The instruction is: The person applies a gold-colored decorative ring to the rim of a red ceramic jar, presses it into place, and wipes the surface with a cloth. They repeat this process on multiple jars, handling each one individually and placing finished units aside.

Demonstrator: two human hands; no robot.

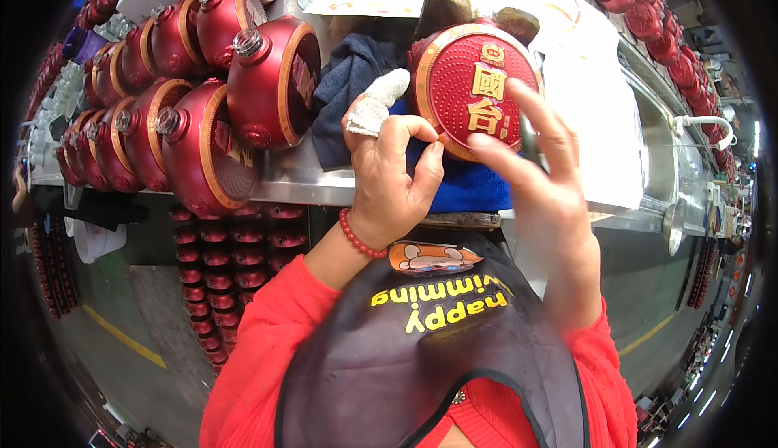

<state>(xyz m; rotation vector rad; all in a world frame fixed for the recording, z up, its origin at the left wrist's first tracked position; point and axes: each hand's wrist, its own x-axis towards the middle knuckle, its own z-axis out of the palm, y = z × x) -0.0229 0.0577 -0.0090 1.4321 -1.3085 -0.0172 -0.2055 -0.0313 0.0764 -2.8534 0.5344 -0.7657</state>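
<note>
Apron [421, 342], dark over red sleeves, filled the near edge. Above it the left hand [389, 172], bandaged at one finger, pinched the rim of a round red bottle [470, 87] with gold characters; the right hand [543, 180], blurred, seemingly gripped its other side. Blue cloth [462, 180] lay beneath on the steel bench [284, 176]. Similar red bottles [203, 83] lay beyond.
</note>
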